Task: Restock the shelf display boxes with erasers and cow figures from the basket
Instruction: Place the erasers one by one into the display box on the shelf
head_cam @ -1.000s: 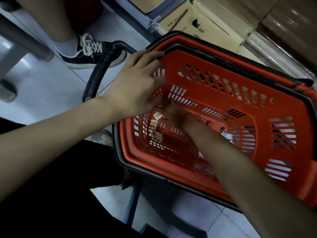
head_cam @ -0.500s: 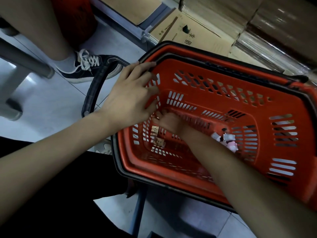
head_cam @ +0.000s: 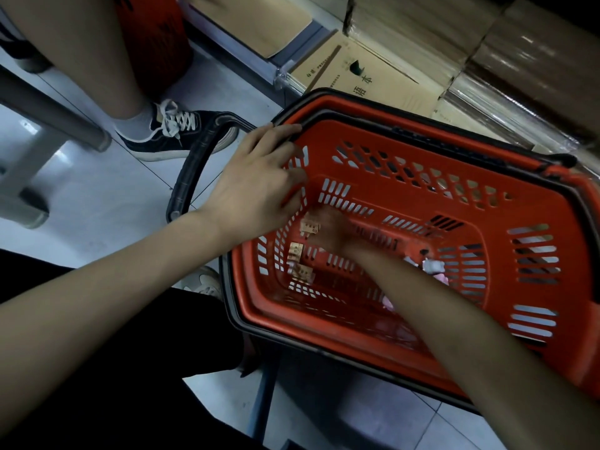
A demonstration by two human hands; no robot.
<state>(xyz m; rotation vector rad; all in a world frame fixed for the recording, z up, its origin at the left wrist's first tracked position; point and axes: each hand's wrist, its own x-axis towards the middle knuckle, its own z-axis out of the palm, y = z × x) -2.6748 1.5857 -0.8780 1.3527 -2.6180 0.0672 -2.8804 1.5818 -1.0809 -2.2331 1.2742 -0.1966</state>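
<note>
- Reaching into the red basket [head_cam: 292, 321], the right hand [head_cam: 329, 230] is down on the basket floor at its left end. Its fingers are shadowed and blurred, so I cannot tell whether they have closed on anything.
- The left hand [head_cam: 256, 186] rests on the basket's far-left corner, palm down. Its fingers are laid loosely over the rim and inner wall and hold nothing. It appears to be steadying the basket.
- Three small tan-wrapped erasers [head_cam: 296, 250] lie flat on the floor of the basket in its left end, well below the left hand. One is touching or just beside the right hand's fingertips; the other two lie nearer the person, just to the left of the right wrist.
- The erasers' long axes differ, each lying at its own angle, so every pick will likely need its own wrist turn.
- The right hand is plainly the nearer hand, so the pick falls to it.
- The cow figures [head_cam: 433, 265], pale and pink, lie on the floor to the right of the right forearm, apart from the erasers.
- Cardboard boxes [head_cam: 367, 76] stand beyond the basket. No display box is in view.
</note>
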